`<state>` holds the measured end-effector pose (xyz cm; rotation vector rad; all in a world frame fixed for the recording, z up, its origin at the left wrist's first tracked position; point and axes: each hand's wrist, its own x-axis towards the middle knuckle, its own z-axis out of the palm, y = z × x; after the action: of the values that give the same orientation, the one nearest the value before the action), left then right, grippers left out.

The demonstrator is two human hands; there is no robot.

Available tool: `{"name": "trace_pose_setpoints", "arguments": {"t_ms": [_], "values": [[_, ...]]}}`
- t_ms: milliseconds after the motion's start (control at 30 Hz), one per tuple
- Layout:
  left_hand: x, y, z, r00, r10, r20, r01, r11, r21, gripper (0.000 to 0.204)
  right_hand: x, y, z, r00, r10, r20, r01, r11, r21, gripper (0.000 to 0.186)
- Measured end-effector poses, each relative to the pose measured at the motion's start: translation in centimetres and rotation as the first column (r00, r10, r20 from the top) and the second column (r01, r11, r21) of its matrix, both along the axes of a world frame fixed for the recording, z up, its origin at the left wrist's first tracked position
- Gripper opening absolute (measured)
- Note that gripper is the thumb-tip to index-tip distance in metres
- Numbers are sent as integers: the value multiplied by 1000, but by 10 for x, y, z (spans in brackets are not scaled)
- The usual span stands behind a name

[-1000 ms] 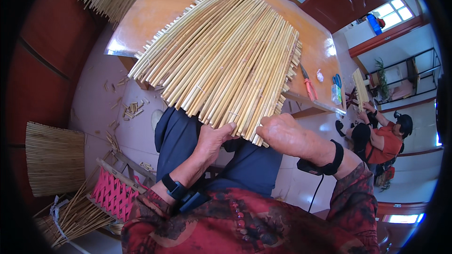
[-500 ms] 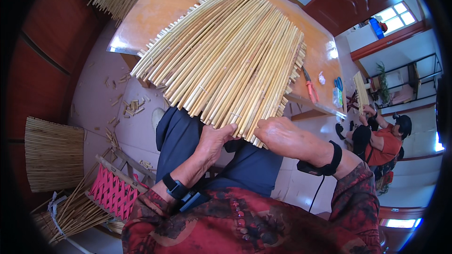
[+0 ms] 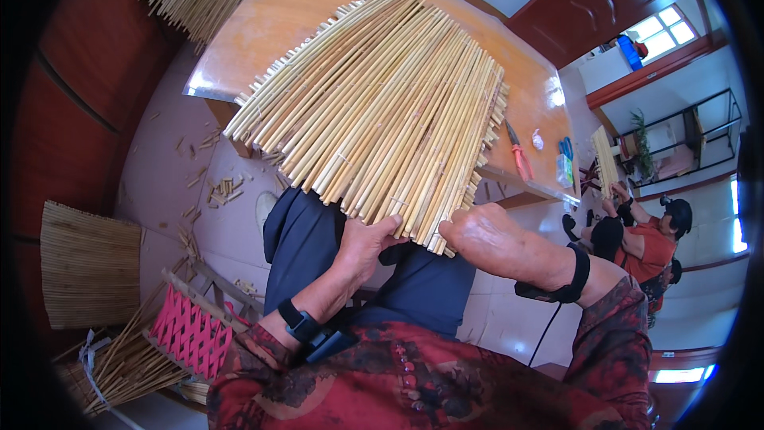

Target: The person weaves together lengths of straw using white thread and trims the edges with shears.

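Note:
A mat of thin straw-coloured reed sticks, bound with fine ties, lies across the table and juts over its near edge above my knees. My left hand grips the mat's near edge, thumb on top and the other fingers hidden below. Against the near right corner, my right hand is closed, knuckles up, at the outermost sticks. Its fingertips are turned away, so what they pinch does not show. Pliers with red handles rest on the table right of the mat.
Blue-handled scissors and a small clear box lie near the wooden table's right edge. Cut reed pieces litter the floor. A pink-webbed stool stands lower left. Another person sits at the right.
My right hand has shifted slightly right and down, away from my left hand. The left hand keeps its hold on the mat edge. The whole view has tilted a little.

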<state>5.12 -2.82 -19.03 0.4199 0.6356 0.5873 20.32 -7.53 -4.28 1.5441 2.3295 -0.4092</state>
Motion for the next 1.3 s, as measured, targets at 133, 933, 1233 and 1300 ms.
{"name": "trace_pose_setpoints", "arguments": {"t_ms": [133,933,1233,1300], "values": [[1,0,1,1000,12,-16,-13,999,-39,33,2,1,-2,997,63,55,-63,998,-13,6],[-1,1,-4,999,36,7,-36,997,-71,36,-8,3,-19,984,104,142,-102,995,-22,8],[1,-1,-7,999,45,11,-44,995,-92,37,-11,1,-34,996,31,79,-30,999,-14,7],[2,-1,-5,998,59,20,-57,996,-73,37,-14,-1,-41,993,9,120,-5,1000,-30,7]]}}
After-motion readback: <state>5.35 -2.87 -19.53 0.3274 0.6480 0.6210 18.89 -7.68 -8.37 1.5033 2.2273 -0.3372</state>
